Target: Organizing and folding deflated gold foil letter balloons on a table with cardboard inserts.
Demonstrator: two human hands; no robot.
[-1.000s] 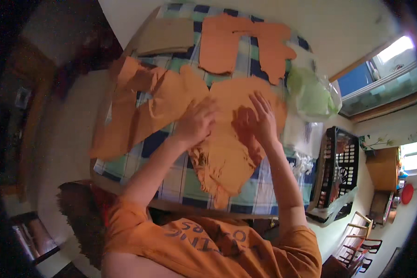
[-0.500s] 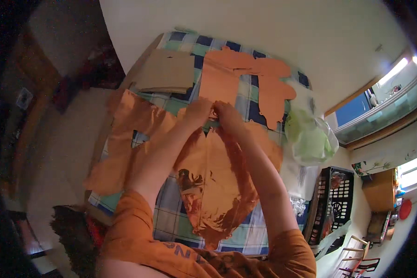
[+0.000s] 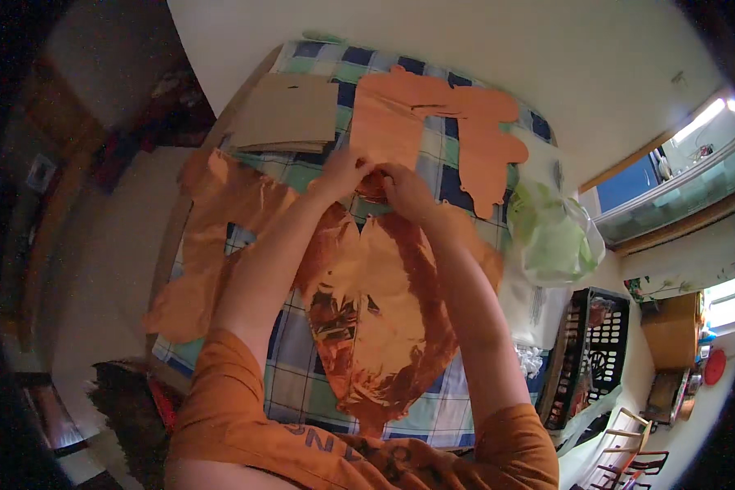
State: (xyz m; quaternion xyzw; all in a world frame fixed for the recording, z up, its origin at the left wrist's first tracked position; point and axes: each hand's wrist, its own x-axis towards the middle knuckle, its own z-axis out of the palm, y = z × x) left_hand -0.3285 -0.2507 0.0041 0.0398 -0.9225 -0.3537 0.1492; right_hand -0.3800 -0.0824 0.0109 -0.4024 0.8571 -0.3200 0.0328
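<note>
Beyond both hands' fingers, clamped on shiny orange foil [image 3: 376,318], lie cardboard [image 3: 290,114] and paper cutouts [image 3: 433,122].

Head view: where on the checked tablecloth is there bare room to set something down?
Bare checked tablecloth shows left of the shiny orange foil balloon, and between the brown cardboard sheet and flat orange foil pieces. Crowded where the left hand and right hand meet.

I see a brown cardboard sheet [image 3: 290,114] on the checked tablecloth [image 3: 302,384], a pale green plastic bag [image 3: 551,237] at its right edge, and a black crate [image 3: 584,351] beyond.
</note>
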